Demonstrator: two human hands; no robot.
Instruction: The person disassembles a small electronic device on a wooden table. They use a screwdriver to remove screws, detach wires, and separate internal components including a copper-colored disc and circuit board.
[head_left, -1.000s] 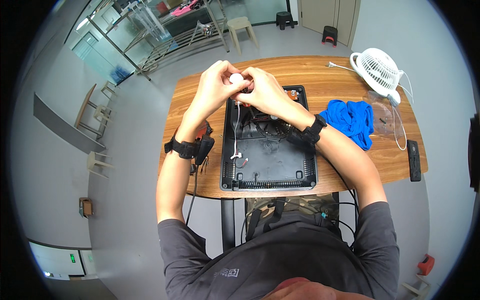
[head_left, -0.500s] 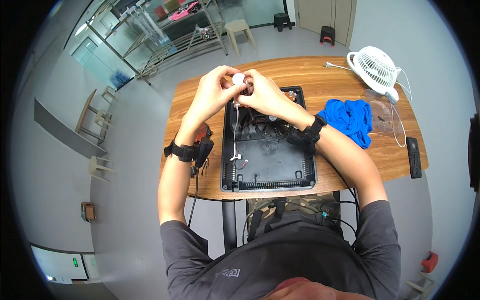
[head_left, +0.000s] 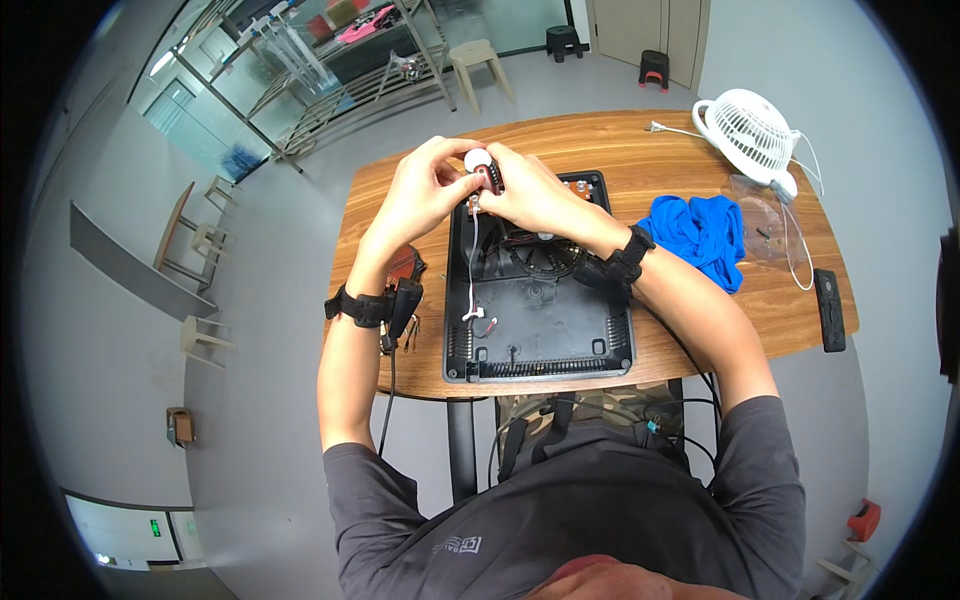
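Above the far edge of an open black plastic housing (head_left: 550, 345), both hands meet around a small part with a round white top (head_left: 478, 159) and a dark reddish body. My left hand (head_left: 428, 195) has its fingers closed on the part's left side, thumb pressed against it. From the right, my right hand (head_left: 530, 195) pinches the same part; its fingertips are partly hidden. A thin white cable (head_left: 473, 262) hangs below the hands into the housing and ends in a small white plug. Inside the housing sits a round black fan (head_left: 545, 260), partly covered by my right wrist.
Right of the housing lies a crumpled blue cloth (head_left: 695, 240), beside a clear plastic dish (head_left: 765, 225) with small dark pieces. A white fan (head_left: 748, 135) stands at the far right, a black flat bar (head_left: 829, 310) at the right edge. Reddish parts (head_left: 405, 265) lie by my left wrist.
The small part has tilted slightly in my fingers, so more of its dark reddish body shows below the white top. Both hands stay in nearly the same place.
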